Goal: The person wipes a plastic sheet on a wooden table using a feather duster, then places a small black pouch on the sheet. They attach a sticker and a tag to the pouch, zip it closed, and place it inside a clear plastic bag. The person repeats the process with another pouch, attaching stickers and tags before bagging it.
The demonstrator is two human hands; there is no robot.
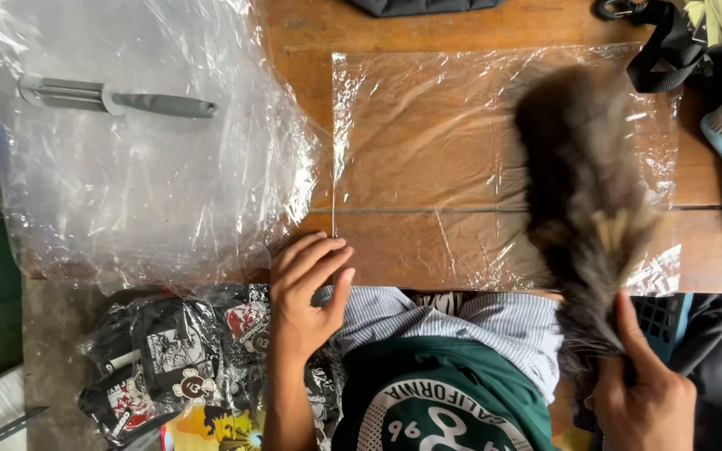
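Fingers (321, 255) of the left hand (302, 301) are lying loosely curled, gripping nothing, touching the near-left corner of the flat clear plastic bag (436, 150) on the wooden table (302, 33). The right hand (649, 401) is clutching a blurred furry duster (582, 200), sweeping over the bag's right side; the bag is looking unfilled.

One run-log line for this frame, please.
left hand: pinning clear plastic bag edge | right hand: grip on feather duster, over bag | wooden table
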